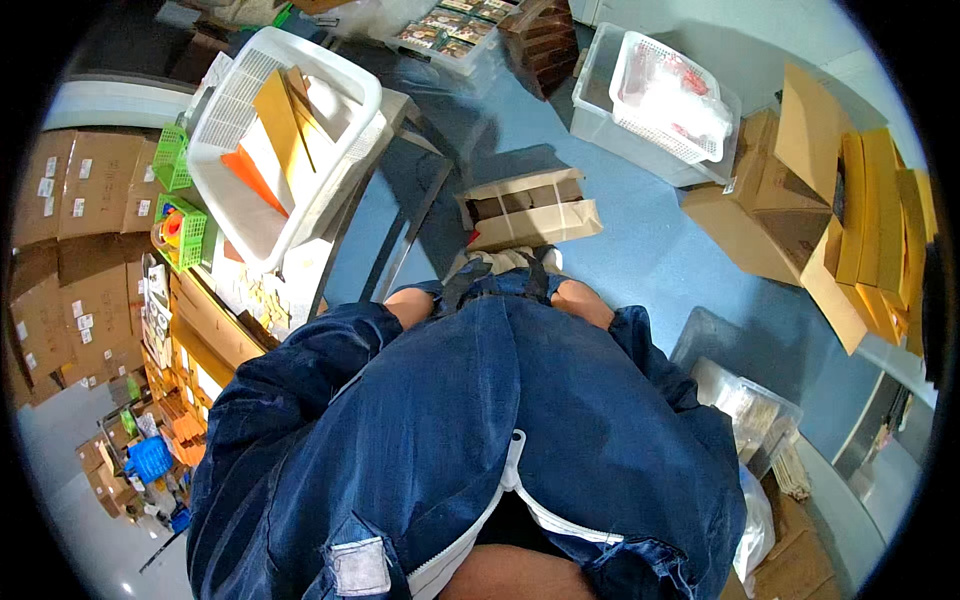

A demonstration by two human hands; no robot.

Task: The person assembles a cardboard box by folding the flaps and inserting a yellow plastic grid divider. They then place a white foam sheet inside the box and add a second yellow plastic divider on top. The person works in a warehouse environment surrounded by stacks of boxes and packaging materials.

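Observation:
Both my arms hang down in front of my dark blue zipped jacket [430, 390]. Bare skin of my left hand or wrist [406, 306] shows past its sleeve, and likewise my right hand or wrist [583, 302]. The jacket front hides the fingers of both, so I cannot see whether they hold anything. Just beyond them, pale shapes [497, 262] with dark straps show at the jacket's edge; I cannot make out what they are. Past these, an open brown carton [535, 212] lies on the blue floor.
On the left, a table [345, 235] bears a white basket [215, 170] with yellow and orange pieces, beside green baskets [180, 232]. A clear tub [600, 85] holds another white basket. Opened cardboard boxes [745, 235] stand at right; clear bins [740, 400] sit nearer me.

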